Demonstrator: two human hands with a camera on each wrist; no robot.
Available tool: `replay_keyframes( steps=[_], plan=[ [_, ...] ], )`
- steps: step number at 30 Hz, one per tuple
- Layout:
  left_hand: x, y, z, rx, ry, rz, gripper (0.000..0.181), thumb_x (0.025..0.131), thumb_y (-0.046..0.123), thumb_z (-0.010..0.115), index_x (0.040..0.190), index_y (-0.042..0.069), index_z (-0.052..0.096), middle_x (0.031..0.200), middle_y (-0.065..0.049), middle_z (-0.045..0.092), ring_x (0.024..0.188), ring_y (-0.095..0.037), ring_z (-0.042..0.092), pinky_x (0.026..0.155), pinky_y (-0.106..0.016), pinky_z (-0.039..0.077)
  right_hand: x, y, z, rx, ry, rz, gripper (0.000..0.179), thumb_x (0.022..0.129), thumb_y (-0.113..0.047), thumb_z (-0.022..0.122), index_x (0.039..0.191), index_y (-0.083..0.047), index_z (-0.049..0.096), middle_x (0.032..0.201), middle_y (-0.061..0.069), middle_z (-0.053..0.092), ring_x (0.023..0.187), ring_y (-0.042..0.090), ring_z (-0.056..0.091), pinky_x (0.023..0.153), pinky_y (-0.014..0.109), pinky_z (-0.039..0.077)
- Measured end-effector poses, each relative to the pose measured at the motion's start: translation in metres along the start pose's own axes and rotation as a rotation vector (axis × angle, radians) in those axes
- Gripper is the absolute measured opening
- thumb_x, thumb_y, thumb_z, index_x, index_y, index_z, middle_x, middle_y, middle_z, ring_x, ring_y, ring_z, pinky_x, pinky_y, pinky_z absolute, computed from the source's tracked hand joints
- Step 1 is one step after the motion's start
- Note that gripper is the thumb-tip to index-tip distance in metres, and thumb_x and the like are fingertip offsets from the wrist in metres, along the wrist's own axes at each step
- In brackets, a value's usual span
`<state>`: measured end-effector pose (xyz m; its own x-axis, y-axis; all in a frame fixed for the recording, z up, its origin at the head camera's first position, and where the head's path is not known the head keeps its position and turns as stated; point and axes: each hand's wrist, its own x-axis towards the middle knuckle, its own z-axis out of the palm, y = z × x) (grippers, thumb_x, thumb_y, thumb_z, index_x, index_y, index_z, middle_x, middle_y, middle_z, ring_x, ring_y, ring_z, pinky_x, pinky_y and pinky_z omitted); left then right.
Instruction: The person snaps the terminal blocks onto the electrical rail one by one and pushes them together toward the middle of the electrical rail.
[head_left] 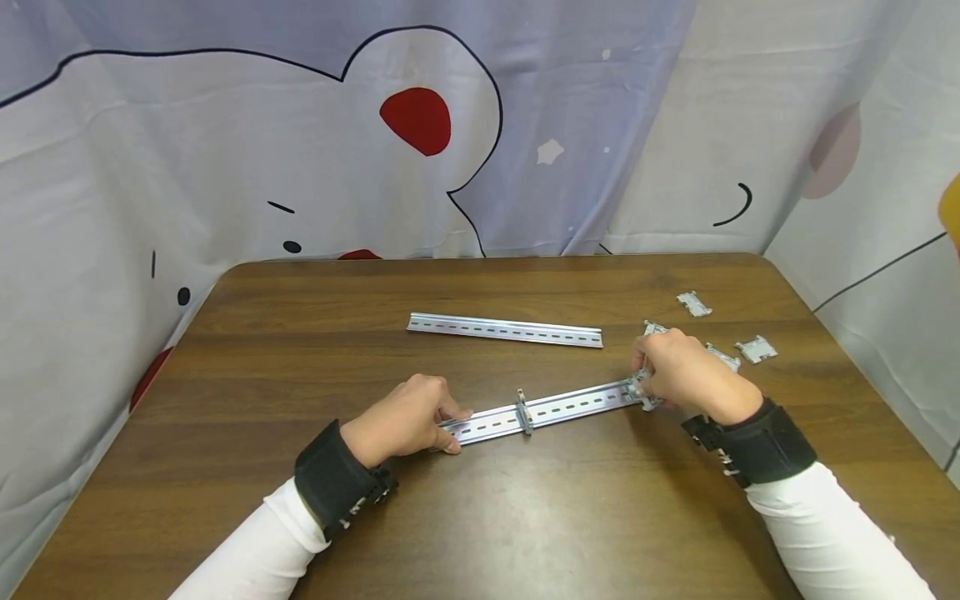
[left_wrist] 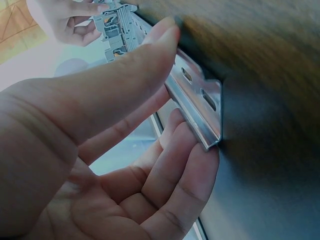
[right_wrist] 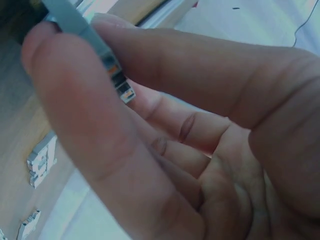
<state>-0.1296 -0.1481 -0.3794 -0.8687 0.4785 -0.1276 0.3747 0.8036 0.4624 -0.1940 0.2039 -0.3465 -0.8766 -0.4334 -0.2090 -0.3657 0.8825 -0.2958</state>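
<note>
- Left hand (head_left: 405,417): at the near rail's left end, thumb and fingers closed on its two edges, only the rail's width between them. Reads as the steadying hand.
- Near rail (head_left: 566,408): slotted metal, angled on the table (head_left: 525,533), running between both hands.
- Mounted block (head_left: 524,412): stands upright across the near rail, around mid-length.
- Right hand (head_left: 693,375): at the near rail's right end, thumb and forefinger nearly together in a pinch on one thin terminal block (right_wrist: 82,30).
- That block is at the rail's right end; fingers cover the joint, can't tell whether it's hooked on or only touching.
- Step in hand, my read: fitting this second block to the near rail. Next move calls for squaring it across the rail, catching one edge, then pressing down on the other while the left hand braces. Risk: rail twisting under the push.
- Loose blocks (head_left: 757,349): beyond and right of the near rail's right end; one part-hidden behind the right hand.
- Far rail (head_left: 505,330): beyond the near rail, well apart, no blocks on it.
</note>
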Motion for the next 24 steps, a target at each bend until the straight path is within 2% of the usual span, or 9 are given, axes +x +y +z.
replay_keyframes(
  steps=[7,14,24],
  plan=[
    [0.0001,-0.0002,0.0002,-0.002,0.000,0.000,0.046,0.068,0.020,0.089,0.111,0.013,0.074,0.094,-0.004,0.072,0.070,-0.009,0.055,0.061,-0.028,0.047,0.0002,0.0002,0.0016,-0.003,0.037,0.013,0.020,0.077,-0.002,0.074,0.093,-0.002,0.061,0.070,0.003,0.060,0.043,0.012,0.058,0.058,0.033,0.049],
    [0.0003,-0.0004,0.0013,-0.008,-0.003,-0.001,0.045,0.069,0.020,0.089,0.111,0.013,0.074,0.098,-0.005,0.073,0.070,-0.009,0.055,0.062,-0.028,0.047,0.0015,-0.0017,0.0049,-0.019,0.055,0.020,0.020,0.078,-0.001,0.074,0.091,0.000,0.060,0.077,0.010,0.063,0.043,0.011,0.056,0.053,0.031,0.049],
    [0.0016,-0.0001,0.0000,0.000,-0.009,-0.025,0.046,0.068,0.020,0.090,0.111,0.015,0.075,0.095,-0.002,0.073,0.072,-0.009,0.056,0.063,-0.028,0.047,0.0059,-0.0010,0.0090,-0.019,0.083,-0.009,0.017,0.074,0.003,0.068,0.089,-0.002,0.061,0.073,0.008,0.062,0.041,0.009,0.056,0.053,0.031,0.048]
  ],
)
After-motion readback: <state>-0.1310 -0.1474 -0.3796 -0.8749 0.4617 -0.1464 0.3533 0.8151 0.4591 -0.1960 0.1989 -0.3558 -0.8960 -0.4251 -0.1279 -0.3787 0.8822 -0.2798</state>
